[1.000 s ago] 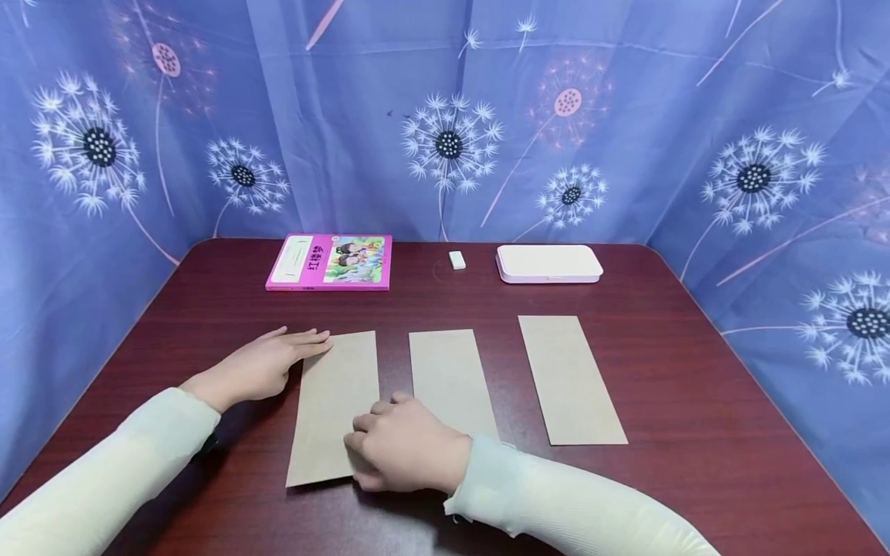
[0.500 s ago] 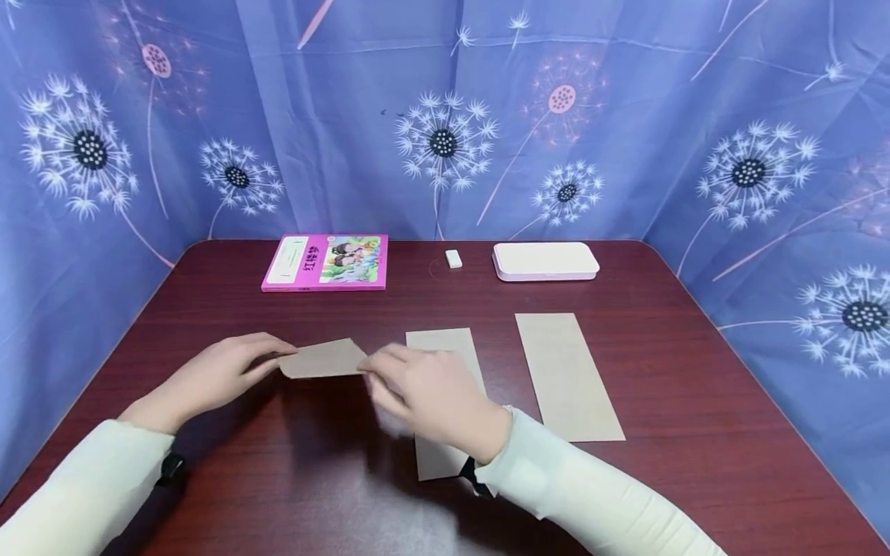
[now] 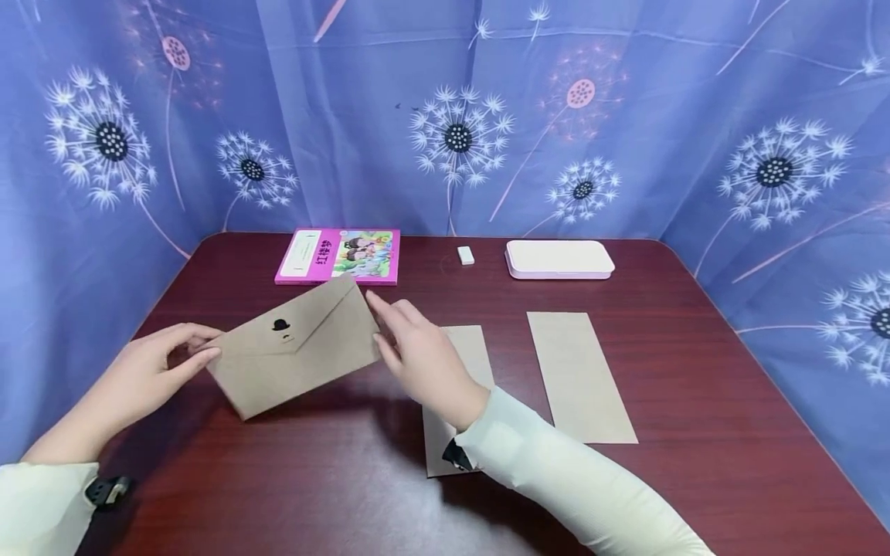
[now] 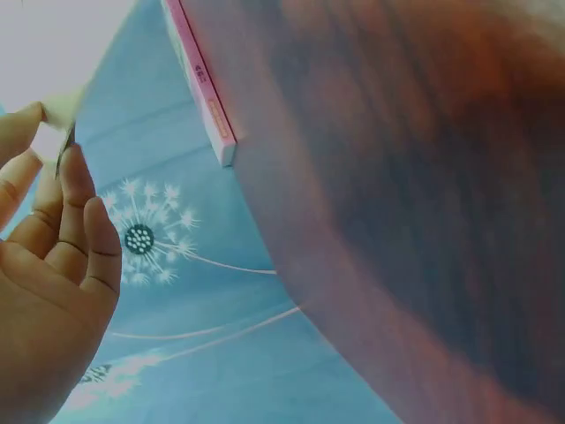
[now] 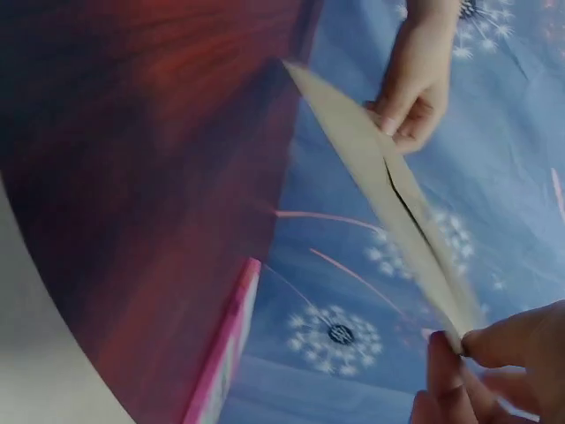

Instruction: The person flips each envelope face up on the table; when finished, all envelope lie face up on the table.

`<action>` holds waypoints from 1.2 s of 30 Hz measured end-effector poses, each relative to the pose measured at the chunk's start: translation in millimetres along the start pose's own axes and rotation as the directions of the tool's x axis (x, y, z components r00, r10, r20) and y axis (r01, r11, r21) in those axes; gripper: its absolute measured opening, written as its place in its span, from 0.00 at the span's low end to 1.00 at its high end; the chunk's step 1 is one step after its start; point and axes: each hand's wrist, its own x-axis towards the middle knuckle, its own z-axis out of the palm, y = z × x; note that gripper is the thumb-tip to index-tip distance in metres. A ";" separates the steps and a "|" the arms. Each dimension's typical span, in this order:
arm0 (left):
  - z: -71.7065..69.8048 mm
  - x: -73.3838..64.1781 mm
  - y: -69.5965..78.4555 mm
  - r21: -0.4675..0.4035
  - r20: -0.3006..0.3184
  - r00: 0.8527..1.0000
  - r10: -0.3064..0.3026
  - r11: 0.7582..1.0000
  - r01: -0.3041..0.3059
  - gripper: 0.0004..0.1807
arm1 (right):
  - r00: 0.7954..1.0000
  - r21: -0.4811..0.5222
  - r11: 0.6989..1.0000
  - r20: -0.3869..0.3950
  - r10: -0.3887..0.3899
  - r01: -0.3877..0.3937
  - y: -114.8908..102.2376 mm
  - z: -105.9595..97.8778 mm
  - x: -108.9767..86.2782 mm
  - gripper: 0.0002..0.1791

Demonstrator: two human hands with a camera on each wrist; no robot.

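Note:
A brown kraft-paper envelope (image 3: 327, 351) is held up tilted over the left part of the table, its pointed flap and small black hat print facing me. My left hand (image 3: 132, 378) pinches its left end between thumb and fingers. At the right end, my right hand (image 3: 431, 363) pinches the edge, and the right wrist view shows thumb and fingertips closed on a corner of it. Two similar brown paper rectangles lie flat on the table: one in the middle (image 3: 473, 351), partly covered by my right hand and forearm, and one on the right (image 3: 582, 378).
On the dark red table (image 3: 334, 486), a pink picture book (image 3: 313, 255) lies at the back left, partly behind the envelope. A small white eraser-like block (image 3: 466, 255) and a white case (image 3: 559, 259) stand along the back edge. Blue dandelion curtains (image 3: 389, 62) enclose the table.
Both hands have lifted the left envelope off the table and turned it, so its flap side now faces me. The other two paper rectangles stay where they lay.

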 end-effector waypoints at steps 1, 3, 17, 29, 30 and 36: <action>-0.3 -1.4 -1.2 -0.020 -0.003 1.000 -0.014 1.000 0.014 0.12 | 1.000 0.006 1.000 0.004 0.000 0.000 -0.6 3.5 -0.2 0.28; -0.9 -3.8 -2.9 -0.048 -0.018 0.999 -0.035 0.998 0.034 0.14 | 1.000 0.008 1.000 0.010 -0.010 0.010 -2.1 10.5 -1.2 0.27; 1.7 -26.6 -28.1 -0.015 -0.036 0.987 -0.159 0.987 0.159 0.12 | 0.860 -0.106 0.991 0.510 -0.013 0.078 -20.8 43.7 -10.0 0.19; 16.4 -32.1 -29.9 0.050 0.268 0.942 -0.203 0.979 0.196 0.35 | 0.750 -0.172 0.967 0.661 -0.027 0.186 -24.1 62.1 -18.4 0.23; 16.7 -32.1 -30.2 0.046 0.285 0.938 -0.199 0.980 0.194 0.34 | 0.745 -0.176 0.967 0.667 -0.020 0.184 -24.3 61.6 -18.7 0.23; 16.6 -34.0 -29.9 0.060 0.365 0.906 -0.215 0.976 0.207 0.31 | 0.750 -0.178 0.963 0.660 -0.037 0.204 -16.8 43.0 -25.6 0.25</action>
